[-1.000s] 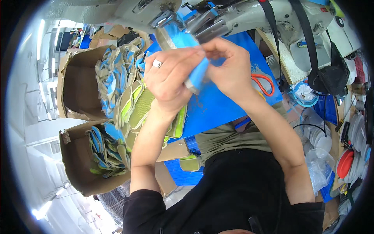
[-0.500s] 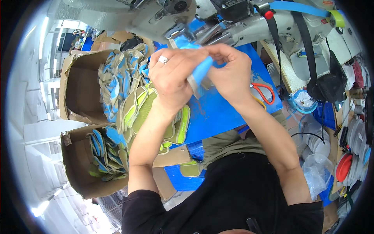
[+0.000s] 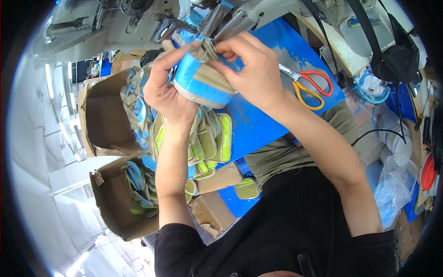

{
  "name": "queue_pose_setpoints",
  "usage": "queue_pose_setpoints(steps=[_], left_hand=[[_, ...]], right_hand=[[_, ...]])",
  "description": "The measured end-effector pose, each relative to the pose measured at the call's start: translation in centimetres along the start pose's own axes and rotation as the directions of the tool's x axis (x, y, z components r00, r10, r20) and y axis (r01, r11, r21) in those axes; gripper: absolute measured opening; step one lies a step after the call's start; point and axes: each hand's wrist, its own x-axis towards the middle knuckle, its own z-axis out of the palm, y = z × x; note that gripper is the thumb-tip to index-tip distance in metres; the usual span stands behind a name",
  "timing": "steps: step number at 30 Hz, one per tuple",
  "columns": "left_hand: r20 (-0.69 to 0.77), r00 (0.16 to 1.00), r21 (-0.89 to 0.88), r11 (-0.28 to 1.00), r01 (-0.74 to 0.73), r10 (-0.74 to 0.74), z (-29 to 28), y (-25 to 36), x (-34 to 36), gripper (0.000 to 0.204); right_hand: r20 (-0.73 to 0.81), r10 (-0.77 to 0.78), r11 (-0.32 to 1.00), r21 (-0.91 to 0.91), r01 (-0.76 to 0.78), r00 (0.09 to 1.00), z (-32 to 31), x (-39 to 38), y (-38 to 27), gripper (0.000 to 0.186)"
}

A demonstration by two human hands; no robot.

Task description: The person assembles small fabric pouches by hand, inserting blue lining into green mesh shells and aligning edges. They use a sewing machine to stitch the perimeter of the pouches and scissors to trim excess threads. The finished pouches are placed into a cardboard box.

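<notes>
Just below the sewing machine's working parts (image 3: 214, 23), both of my hands hold a blue and khaki fabric shoe upper (image 3: 187, 76) with a pale lower edge. It is bent into a rounded cup shape. My left hand (image 3: 170, 101) grips its left side, thumb and fingers around it. The fingers of my right hand (image 3: 258, 69) are curled at its upper right edge, pinching the khaki part. Right of my hands, scissors (image 3: 296, 75) with one red and one orange handle lie on the blue work surface (image 3: 263, 124).
Khaki pieces with bright green edges (image 3: 207, 143) are piled under my left forearm. At left, two cardboard boxes (image 3: 85, 115) stand by blue and khaki pieces (image 3: 138, 101). The sewing machine body (image 3: 110, 41) spans the top. Black straps (image 3: 362, 32) and a plastic bag (image 3: 394, 184) are at right.
My hands have drawn apart and turned the shoe upper, so its rounded blue side shows. It is now lower and left in view. The view has shifted, showing the whole scissors.
</notes>
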Motion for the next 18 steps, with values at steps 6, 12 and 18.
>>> queue_pose_setpoints(steps=[6, 12, 18], left_hand=[[0.156, 0.93, 0.291, 0.885, -0.365, 0.332, -0.2, 0.1, 0.6, 0.017], [0.219, 0.89, 0.368, 0.811, -0.455, 0.4, -0.2, 0.4, 0.4, 0.014], [0.228, 0.895, 0.43, 0.785, -0.446, 0.384, 0.3, 0.6, -0.1, 0.017]], right_hand=[[-0.012, 0.082, 0.997, 0.005, -0.082, 0.997, 0.2, -0.3, -0.5, 0.024], [0.004, 0.215, 0.963, 0.166, -0.212, 0.977, 0.7, -0.2, -0.9, 0.023], [0.063, 0.282, 0.92, 0.266, -0.288, 0.957, 0.4, -0.5, 0.5, 0.024]])
